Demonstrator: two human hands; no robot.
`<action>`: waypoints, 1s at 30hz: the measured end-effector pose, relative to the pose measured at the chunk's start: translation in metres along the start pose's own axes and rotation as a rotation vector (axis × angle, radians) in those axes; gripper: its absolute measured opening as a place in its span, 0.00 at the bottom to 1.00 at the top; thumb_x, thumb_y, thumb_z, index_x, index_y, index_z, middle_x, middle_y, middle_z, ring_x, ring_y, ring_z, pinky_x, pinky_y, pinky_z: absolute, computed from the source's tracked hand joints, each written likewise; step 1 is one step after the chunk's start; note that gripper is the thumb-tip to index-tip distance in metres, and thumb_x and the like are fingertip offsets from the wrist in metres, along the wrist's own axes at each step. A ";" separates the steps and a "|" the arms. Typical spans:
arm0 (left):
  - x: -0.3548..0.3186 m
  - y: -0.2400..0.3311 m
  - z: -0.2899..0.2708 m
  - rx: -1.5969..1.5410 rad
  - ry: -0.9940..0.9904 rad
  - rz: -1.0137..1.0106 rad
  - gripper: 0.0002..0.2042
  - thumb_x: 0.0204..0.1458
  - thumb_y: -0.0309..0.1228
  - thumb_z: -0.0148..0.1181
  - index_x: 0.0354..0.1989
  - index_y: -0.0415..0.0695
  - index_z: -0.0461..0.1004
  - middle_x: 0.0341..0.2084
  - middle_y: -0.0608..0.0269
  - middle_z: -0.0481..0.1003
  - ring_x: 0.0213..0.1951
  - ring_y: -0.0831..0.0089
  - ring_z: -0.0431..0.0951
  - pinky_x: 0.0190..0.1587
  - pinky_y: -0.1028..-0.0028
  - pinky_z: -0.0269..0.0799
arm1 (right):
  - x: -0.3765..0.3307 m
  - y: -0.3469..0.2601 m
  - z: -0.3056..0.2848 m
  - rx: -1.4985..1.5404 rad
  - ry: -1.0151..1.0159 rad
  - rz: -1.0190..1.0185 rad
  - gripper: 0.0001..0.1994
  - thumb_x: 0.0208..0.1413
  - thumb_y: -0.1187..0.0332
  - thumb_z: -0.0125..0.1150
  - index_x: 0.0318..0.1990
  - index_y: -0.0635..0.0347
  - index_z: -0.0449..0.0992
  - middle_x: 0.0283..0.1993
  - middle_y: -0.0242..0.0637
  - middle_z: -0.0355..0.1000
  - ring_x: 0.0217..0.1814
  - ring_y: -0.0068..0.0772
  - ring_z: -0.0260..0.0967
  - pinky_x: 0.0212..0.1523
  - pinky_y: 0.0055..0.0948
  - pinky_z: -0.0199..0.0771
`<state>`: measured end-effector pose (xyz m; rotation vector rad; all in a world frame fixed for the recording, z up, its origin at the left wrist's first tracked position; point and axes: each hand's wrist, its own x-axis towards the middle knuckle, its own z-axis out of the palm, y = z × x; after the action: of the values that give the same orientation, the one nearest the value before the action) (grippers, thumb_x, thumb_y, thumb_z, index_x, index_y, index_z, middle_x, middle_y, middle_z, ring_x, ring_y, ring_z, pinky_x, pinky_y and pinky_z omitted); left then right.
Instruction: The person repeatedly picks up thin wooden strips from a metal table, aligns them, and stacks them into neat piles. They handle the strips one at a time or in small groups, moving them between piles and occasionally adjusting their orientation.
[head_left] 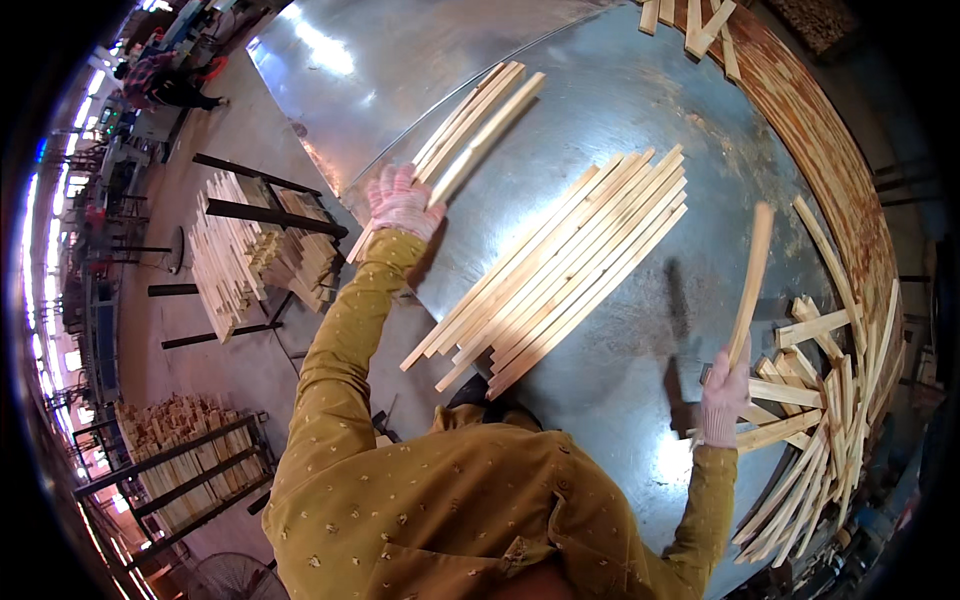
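My left hand (403, 201), in a pale knit glove, grips a bundle of several long wooden slats (478, 128) that slants up to the right over the metal table (640, 110). My right hand (724, 395), also gloved, holds a single wooden slat (753, 270) upright above the table's right side. Between the two hands a flat row of several slats (560, 270) lies diagonally on the metal top. Both sleeves are mustard yellow.
A loose heap of slats (820, 420) lies along the table's curved right rim, with more slats (700, 25) at the far edge. Stacked slats sit on dark metal racks (255, 250) at left and on another rack (185, 455) at lower left. A person (165, 85) is far off at top left.
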<state>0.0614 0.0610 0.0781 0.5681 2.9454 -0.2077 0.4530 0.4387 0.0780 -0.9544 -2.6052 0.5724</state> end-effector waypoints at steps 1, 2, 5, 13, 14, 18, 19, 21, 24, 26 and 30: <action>0.011 -0.009 0.005 -0.014 -0.053 -0.049 0.22 0.51 0.51 0.63 0.51 0.53 0.78 0.72 0.53 0.52 0.74 0.48 0.42 0.73 0.49 0.38 | 0.015 -0.015 0.016 0.025 -0.130 0.257 0.22 0.66 0.52 0.47 0.56 0.60 0.69 0.44 0.52 0.75 0.45 0.58 0.73 0.46 0.48 0.73; 0.019 -0.017 0.010 -0.031 -0.106 -0.088 0.22 0.50 0.49 0.64 0.51 0.52 0.78 0.73 0.52 0.49 0.75 0.47 0.39 0.73 0.48 0.36 | 0.025 -0.023 0.027 0.044 -0.248 0.524 0.21 0.67 0.50 0.45 0.52 0.59 0.71 0.42 0.52 0.76 0.46 0.58 0.74 0.45 0.48 0.73; 0.043 -0.037 0.052 -0.232 0.051 -0.132 0.33 0.47 0.43 0.69 0.64 0.52 0.66 0.73 0.46 0.47 0.71 0.49 0.55 0.68 0.58 0.60 | 0.026 0.031 0.112 -0.346 -0.170 0.294 0.19 0.68 0.50 0.43 0.48 0.55 0.73 0.41 0.47 0.76 0.44 0.51 0.75 0.42 0.45 0.77; 0.048 -0.046 0.075 -0.267 0.137 0.116 0.43 0.46 0.43 0.67 0.70 0.41 0.54 0.57 0.41 0.71 0.57 0.47 0.73 0.60 0.58 0.69 | 0.048 -0.076 0.158 0.010 -0.565 0.291 0.21 0.66 0.51 0.40 0.50 0.51 0.76 0.54 0.43 0.75 0.58 0.48 0.70 0.58 0.42 0.71; 0.049 -0.073 0.090 -0.191 0.181 0.156 0.45 0.47 0.45 0.68 0.70 0.40 0.53 0.64 0.40 0.62 0.65 0.49 0.64 0.66 0.59 0.61 | 0.069 -0.092 0.118 0.039 -0.765 0.467 0.22 0.65 0.47 0.42 0.52 0.50 0.76 0.55 0.43 0.74 0.60 0.47 0.69 0.58 0.42 0.70; 0.015 0.020 0.023 -0.208 0.295 0.063 0.44 0.49 0.46 0.67 0.71 0.40 0.53 0.68 0.44 0.58 0.68 0.49 0.59 0.69 0.57 0.57 | 0.043 0.074 0.039 -0.594 0.590 0.530 0.28 0.56 0.49 0.60 0.56 0.60 0.67 0.68 0.49 0.61 0.65 0.52 0.64 0.62 0.43 0.67; 0.009 0.042 0.019 -0.307 0.405 0.140 0.43 0.49 0.45 0.67 0.71 0.40 0.54 0.67 0.45 0.59 0.67 0.50 0.60 0.69 0.56 0.57 | 0.033 0.097 -0.002 -0.408 0.482 0.868 0.31 0.52 0.50 0.64 0.56 0.63 0.65 0.69 0.53 0.59 0.65 0.52 0.64 0.61 0.42 0.69; 0.000 0.106 0.041 -0.670 0.516 0.530 0.39 0.51 0.37 0.67 0.70 0.41 0.55 0.68 0.49 0.60 0.67 0.54 0.62 0.67 0.58 0.61 | 0.030 0.126 -0.037 -0.219 0.307 1.301 0.36 0.48 0.51 0.70 0.57 0.65 0.61 0.66 0.55 0.60 0.65 0.50 0.65 0.58 0.40 0.71; -0.068 0.255 0.011 -0.985 -0.110 0.538 0.38 0.51 0.28 0.67 0.71 0.43 0.56 0.65 0.48 0.62 0.64 0.56 0.65 0.63 0.61 0.67 | 0.019 0.167 -0.012 -0.042 0.225 1.562 0.39 0.46 0.52 0.74 0.59 0.64 0.60 0.60 0.53 0.68 0.59 0.42 0.69 0.52 0.38 0.75; -0.106 0.322 -0.001 -1.199 -0.528 0.608 0.37 0.54 0.38 0.65 0.71 0.42 0.56 0.65 0.48 0.64 0.63 0.56 0.66 0.64 0.61 0.64 | 0.016 0.161 0.000 0.355 0.286 1.485 0.38 0.46 0.56 0.75 0.59 0.64 0.60 0.55 0.50 0.71 0.53 0.39 0.73 0.47 0.38 0.77; -0.157 0.388 -0.016 -1.186 -0.845 0.547 0.34 0.56 0.53 0.59 0.64 0.40 0.68 0.48 0.50 0.78 0.52 0.63 0.75 0.59 0.70 0.68 | -0.029 0.068 0.025 1.131 0.431 0.857 0.28 0.54 0.67 0.66 0.60 0.67 0.64 0.47 0.49 0.75 0.44 0.42 0.76 0.46 0.38 0.76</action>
<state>0.3505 0.3639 0.0760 0.7454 1.5725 0.9952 0.5011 0.4603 0.0206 -1.4273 -1.0371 1.5536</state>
